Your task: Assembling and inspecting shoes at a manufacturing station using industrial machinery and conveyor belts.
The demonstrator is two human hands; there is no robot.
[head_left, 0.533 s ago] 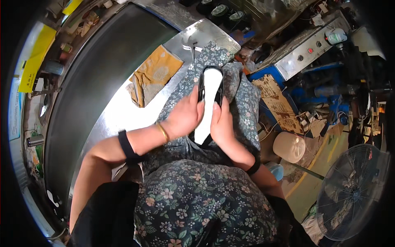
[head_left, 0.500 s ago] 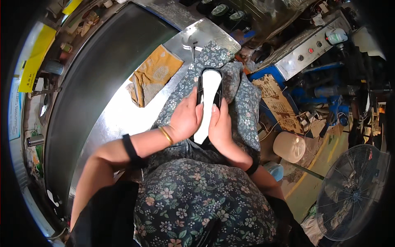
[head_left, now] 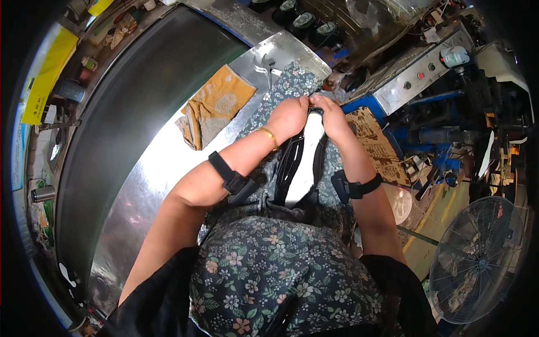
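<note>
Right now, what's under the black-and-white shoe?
Floral cloth shows around the shoe; whatever lies directly beneath is covered. The fingers cover part of its far end.

Strong glare whitens the metal tabletop (head_left: 160,154), while fisheye edges bend into black.

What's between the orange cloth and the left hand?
In the head view, a strip of metal tabletop, then floral fabric, lies between the orange cloth and the left hand.
</note>
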